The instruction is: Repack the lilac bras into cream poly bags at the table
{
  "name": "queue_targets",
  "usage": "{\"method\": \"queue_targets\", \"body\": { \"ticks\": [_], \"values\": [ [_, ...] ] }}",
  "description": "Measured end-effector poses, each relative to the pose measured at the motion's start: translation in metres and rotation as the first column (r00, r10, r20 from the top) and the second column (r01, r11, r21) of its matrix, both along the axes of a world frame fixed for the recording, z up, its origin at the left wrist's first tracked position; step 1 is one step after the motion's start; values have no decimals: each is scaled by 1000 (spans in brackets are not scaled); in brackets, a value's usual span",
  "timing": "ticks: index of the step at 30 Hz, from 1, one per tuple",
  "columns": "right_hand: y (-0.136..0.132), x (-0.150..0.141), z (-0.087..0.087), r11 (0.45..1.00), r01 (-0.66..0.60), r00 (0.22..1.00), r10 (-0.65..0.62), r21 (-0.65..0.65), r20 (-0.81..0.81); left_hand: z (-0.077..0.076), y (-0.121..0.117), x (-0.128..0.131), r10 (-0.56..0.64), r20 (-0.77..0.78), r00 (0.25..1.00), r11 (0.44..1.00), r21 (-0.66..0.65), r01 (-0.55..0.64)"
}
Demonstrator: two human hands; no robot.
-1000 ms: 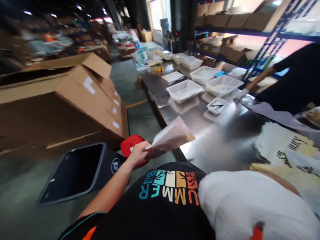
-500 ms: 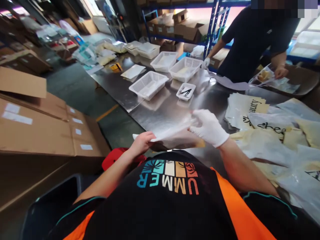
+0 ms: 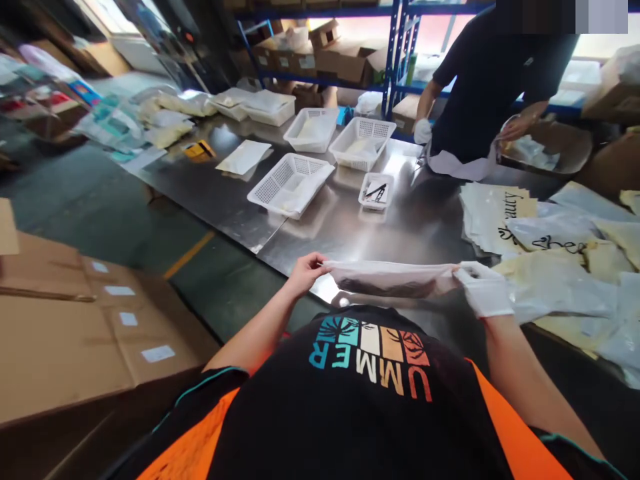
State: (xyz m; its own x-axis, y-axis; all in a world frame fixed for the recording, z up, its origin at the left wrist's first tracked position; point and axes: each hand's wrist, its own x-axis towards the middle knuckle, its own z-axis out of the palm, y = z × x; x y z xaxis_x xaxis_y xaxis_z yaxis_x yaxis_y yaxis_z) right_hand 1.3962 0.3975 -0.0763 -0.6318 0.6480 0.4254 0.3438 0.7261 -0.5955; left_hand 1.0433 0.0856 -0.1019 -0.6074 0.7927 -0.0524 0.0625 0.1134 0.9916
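Note:
Both of my hands hold a clear plastic bag [image 3: 390,277] stretched flat between them, just above the near edge of the steel table [image 3: 345,227]. Something dark lies inside the bag. My bare left hand [image 3: 306,270] pinches its left end. My right hand [image 3: 483,289], in a white glove, grips its right end. A pile of printed yellow and clear bags [image 3: 545,260] lies on the table to the right of my right hand.
White mesh baskets [image 3: 290,185] and a small tray [image 3: 376,191] stand further back on the table. A person in dark clothes [image 3: 495,73] works at the far side, before blue shelving. Cardboard boxes [image 3: 75,320] sit on the floor to my left.
The bag was in my left hand alone beside a black bin. My gloved right hand took its other end, and both hands drew it out flat over the table edge as my view turned right.

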Motion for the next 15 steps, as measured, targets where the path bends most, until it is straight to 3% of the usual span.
{"method": "queue_targets", "body": {
  "ticks": [3,5,7,9,12,15],
  "values": [
    [-22,-24,-8,964,106,991,-122,243,53,-5,22,-4,-30,62,998,997,69,26],
    [-52,-56,-2,939,-29,991,-19,344,136,-7,34,-3,-89,37,995,993,83,85],
    [-85,-96,9,930,-239,945,158,278,286,-6,44,0,-158,1,987,983,94,157],
    [-112,-135,22,917,-358,878,265,178,398,-2,51,3,-231,-33,972,967,105,233],
    [-134,-168,37,919,-374,814,260,127,519,7,58,7,-326,-100,940,936,108,336],
    [-139,-171,48,913,-382,767,228,142,600,16,62,14,-385,-184,905,910,90,405]
  ]
}}
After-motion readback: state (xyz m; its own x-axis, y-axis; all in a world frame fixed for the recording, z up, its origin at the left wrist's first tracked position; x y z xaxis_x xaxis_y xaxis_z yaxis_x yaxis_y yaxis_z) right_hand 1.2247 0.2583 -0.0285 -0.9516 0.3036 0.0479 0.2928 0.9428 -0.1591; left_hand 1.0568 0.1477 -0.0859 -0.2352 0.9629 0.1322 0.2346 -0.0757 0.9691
